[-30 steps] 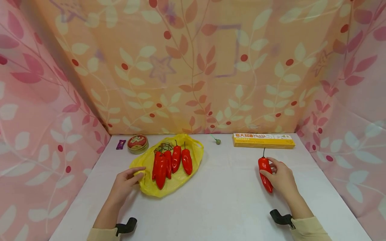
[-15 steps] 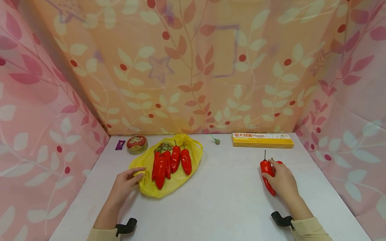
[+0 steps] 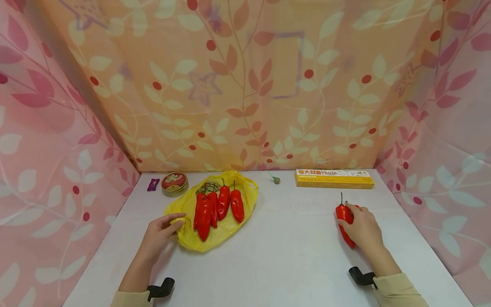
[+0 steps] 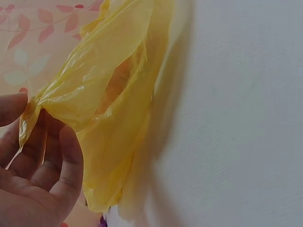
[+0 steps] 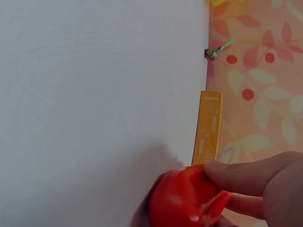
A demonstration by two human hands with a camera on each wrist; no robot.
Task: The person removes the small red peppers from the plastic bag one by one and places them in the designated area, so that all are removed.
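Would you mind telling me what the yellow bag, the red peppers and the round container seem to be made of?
Yellow bag: thin, glossy plastic film, translucent and creased. Red peppers: smooth, shiny, with bright highlights; perhaps moulded plastic, perhaps real. Round container: likely metal, given its golden side.

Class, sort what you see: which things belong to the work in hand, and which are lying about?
Likely the job:
red pepper, in right hand
yellow bag, pinched by left hand
peppers on the bag

Apparently lying about:
purple sweet
round tin
lollipop
pasta box
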